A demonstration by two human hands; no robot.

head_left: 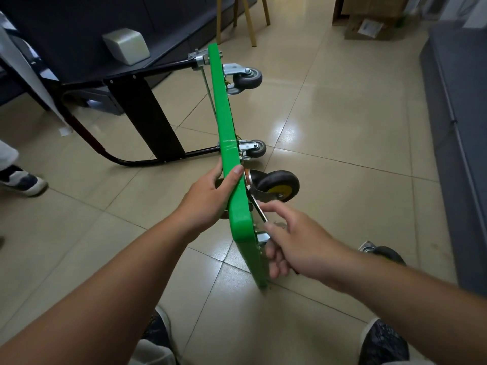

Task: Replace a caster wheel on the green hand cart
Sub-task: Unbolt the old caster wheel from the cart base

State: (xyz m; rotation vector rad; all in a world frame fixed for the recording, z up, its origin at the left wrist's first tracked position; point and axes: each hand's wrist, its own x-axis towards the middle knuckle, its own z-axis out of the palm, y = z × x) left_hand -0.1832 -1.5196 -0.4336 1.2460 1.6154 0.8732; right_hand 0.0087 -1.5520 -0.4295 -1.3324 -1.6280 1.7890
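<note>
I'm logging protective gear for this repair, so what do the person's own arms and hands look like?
The left forearm and right forearm are bare to the frame's edge; no sleeve shows. The left hand and right hand wear no gloves. No watch, band or ring shows on either wrist or on the visible fingers.

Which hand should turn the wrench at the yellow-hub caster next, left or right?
Right. The right hand holds the wrench, whose head sits at the mount of the yellow-hub caster. The left hand grips the edge of the green cart deck, steadying it on its side, so it is probably best left there.
</note>
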